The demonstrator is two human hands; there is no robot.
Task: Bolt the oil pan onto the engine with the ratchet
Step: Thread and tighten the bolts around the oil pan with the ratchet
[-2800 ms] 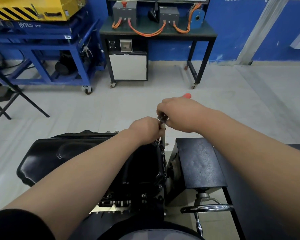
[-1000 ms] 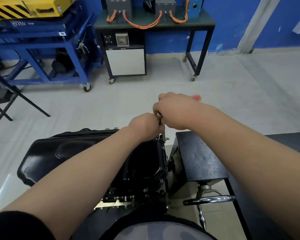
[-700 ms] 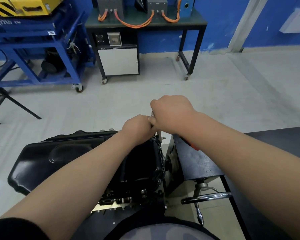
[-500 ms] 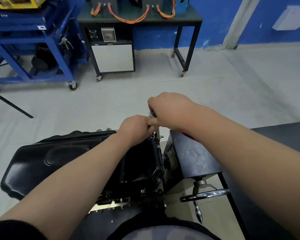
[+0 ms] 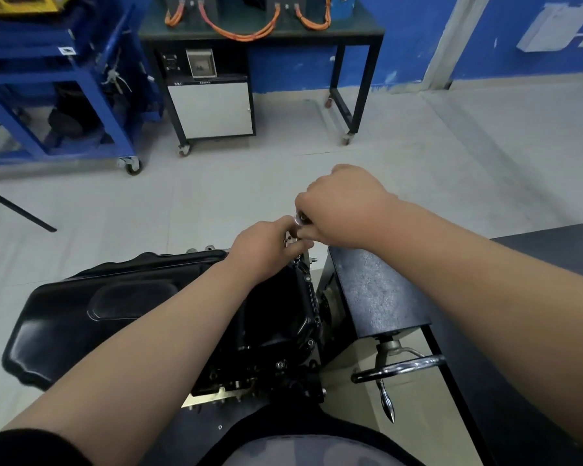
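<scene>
Tightening a bolt at the pan's (image 5: 132, 314) far right corner looks like the step in hand. The black pan sits upside down on the engine (image 5: 270, 368), low in the middle of the view, its long body running off to the left. The bolt itself is hidden under the hands.

The ratchet (image 5: 299, 218) stands over that corner. Only its chrome head shows, in the gap between the two hands, with a bit of shaft running down toward the rim. The right hand (image 5: 345, 206) is a closed fist on what I take to be the handle, which is fully covered. The left hand (image 5: 266, 252) curls its fingers round the shaft just under the head, seemingly to keep the socket square on the bolt. Its exact hold is partly hidden.

A few small bolt heads glint along the pan's near right edge, so some fasteners seem to be in already. How tight they are cannot be told.

The next move probably calls for a short swing of the handle while the left hand presses the socket straight down, so it does not slip off. Room is tight: the stand's black box (image 5: 374, 290) sits just beside the corner on the right, with a crank (image 5: 398, 368) below it.

Well apart across the floor (image 5: 451, 169) stand a bench (image 5: 357, 31) with orange cables and a blue cart (image 5: 48, 79).
</scene>
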